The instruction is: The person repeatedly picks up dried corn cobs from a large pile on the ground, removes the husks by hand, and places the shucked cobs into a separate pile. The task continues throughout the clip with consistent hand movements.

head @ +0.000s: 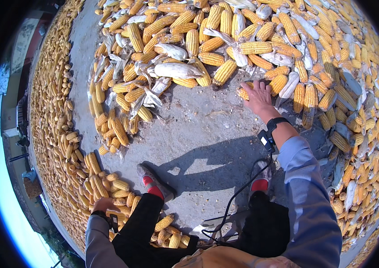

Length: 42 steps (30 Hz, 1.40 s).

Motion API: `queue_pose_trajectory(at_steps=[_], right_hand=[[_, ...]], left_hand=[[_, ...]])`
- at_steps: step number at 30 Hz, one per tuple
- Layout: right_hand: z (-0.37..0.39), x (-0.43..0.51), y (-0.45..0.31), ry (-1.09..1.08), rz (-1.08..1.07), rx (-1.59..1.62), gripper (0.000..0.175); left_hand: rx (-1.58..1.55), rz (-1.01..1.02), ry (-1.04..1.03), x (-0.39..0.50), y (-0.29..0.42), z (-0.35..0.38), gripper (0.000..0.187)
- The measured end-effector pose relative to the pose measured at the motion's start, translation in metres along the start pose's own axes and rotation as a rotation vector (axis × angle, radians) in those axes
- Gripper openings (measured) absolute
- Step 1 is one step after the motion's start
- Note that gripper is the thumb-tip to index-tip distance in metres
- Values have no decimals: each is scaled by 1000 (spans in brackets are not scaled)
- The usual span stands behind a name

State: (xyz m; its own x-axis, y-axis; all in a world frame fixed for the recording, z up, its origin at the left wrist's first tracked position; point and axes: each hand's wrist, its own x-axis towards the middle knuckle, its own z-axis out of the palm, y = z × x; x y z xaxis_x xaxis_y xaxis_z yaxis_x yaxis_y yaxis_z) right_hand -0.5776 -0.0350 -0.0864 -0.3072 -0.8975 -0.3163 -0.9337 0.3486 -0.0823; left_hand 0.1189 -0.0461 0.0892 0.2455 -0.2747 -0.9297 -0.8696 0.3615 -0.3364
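My right hand (pixel 259 97) reaches forward to the near edge of a spread of corn ears. Its fingers are curled over a yellow ear of corn (pixel 243 94) on the ground, and part of that ear is hidden under the palm. Just right of the fingers lies another husked ear (pixel 278 84), beside a pale husk-covered ear (pixel 289 85). Low on the left, my left hand (pixel 105 205) is over a heap of husked ears (pixel 97 186) next to my left leg. Its fingers are mostly hidden, so I cannot tell whether it holds anything.
Bare concrete (pixel 203 117) shows between the corn spreads. My shoes (pixel 157 182) stand on it, legs apart. Ears with dry husks (pixel 177 71) lie ahead, and more corn (pixel 363 134) extends right. A black cable (pixel 231 204) hangs from my right wrist device (pixel 266 140) between my legs.
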Motion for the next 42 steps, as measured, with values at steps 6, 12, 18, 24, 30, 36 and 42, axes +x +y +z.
queue_pose_trajectory(at_steps=[6, 12, 18, 24, 30, 36, 42], right_hand=[[25, -42, -1, 1, -36, 164, 66], [22, -71, -9, -152, 136, 700, 66], [21, -133, -64, -228, -331, 1208, 70], [3, -115, -27, -379, -530, 858, 61], [-32, -10, 58, 151, -11, 315, 51], [-46, 30, 102, -1, 258, 59, 69], [-39, 10, 94, -21, 72, 67, 67]], left_hand=[[-572, 307, 468, 30, 166, -101, 55], [-1213, 766, -40, -5, 389, -148, 51], [-1807, 939, -348, 3, 456, -121, 59], [-1649, 874, -126, 19, 423, -115, 47], [-373, 513, 601, 35, 316, -123, 51], [385, 41, 170, 2, 110, -76, 44], [43, 50, 56, 7, 78, -50, 66]])
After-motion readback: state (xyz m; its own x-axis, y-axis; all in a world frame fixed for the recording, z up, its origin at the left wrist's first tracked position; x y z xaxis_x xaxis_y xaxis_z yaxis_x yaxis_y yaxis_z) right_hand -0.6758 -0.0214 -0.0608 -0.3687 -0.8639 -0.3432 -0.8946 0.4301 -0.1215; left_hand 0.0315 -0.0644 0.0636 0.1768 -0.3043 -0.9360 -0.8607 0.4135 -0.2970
